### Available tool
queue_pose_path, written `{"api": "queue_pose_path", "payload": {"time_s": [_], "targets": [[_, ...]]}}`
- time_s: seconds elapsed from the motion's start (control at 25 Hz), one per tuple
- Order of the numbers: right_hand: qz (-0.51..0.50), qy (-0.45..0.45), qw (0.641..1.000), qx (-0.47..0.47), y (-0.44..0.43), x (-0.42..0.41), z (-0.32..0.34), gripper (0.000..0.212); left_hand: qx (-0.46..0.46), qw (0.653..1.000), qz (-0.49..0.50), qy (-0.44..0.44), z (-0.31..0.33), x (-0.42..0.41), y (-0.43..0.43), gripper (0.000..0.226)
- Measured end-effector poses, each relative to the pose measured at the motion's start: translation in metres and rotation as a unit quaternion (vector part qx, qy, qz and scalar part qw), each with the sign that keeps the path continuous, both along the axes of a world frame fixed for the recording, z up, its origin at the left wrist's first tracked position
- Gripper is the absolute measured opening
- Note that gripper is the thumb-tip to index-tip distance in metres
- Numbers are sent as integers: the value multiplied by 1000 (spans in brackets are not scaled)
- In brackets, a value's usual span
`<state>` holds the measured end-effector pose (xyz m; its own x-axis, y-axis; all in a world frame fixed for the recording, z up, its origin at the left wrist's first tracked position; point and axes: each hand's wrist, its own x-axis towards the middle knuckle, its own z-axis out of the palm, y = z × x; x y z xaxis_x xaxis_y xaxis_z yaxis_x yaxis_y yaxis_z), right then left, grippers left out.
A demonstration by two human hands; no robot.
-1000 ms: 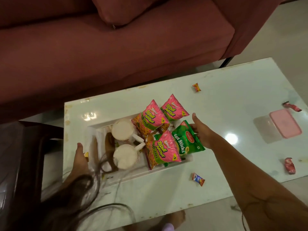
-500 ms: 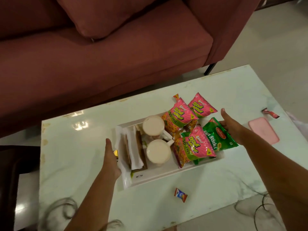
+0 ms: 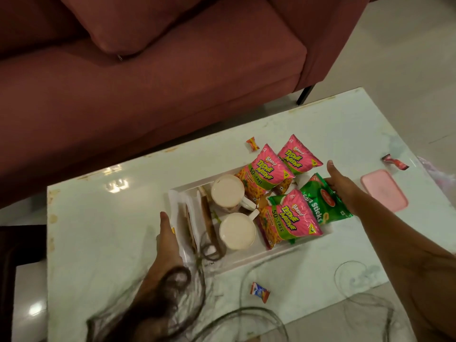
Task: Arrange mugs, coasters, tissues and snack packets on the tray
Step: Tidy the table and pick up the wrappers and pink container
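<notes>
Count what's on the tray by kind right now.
Mugs: 2
Pink snack packets: 3
Green snack packets: 1
Tissues and coasters: stacked at the left end, number unclear
Total countable: 6

A maroon sofa (image 3: 153, 99) with a loose cushion (image 3: 138, 23) fills the view from 9 to 12 o'clock. On the pale marble table (image 3: 98, 230), wrapped candies lie at 12 (image 3: 252, 143), 2 (image 3: 394, 163) and 6 o'clock (image 3: 259, 291). A pink lid (image 3: 383, 190) sits at 3 o'clock.
</notes>
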<state>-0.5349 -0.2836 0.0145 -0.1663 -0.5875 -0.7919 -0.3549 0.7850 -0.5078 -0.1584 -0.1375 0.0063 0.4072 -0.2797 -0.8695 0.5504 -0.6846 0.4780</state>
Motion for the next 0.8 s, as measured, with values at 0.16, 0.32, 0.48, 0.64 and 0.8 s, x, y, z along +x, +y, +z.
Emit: {"api": "queue_pose_path", "payload": {"time_s": [0.16,0.32,0.48,0.64,0.8], "targets": [[-21,30,998,-46,0,5,-5,74,27,994,-45,-99,4,-6,-2,83],[-57,156,960,-224,-6,21,-5,65,32,928,-114,-353,17,-14,-2,59],[-40,235,912,-334,-3,27,3,43,-45,848,-160,-504,40,-41,12,46],[-45,242,907,-342,21,3,10,33,-76,767,-271,-576,64,-91,23,47],[-21,262,919,-295,57,-50,29,32,-167,680,-352,-621,97,-161,31,42]]}}
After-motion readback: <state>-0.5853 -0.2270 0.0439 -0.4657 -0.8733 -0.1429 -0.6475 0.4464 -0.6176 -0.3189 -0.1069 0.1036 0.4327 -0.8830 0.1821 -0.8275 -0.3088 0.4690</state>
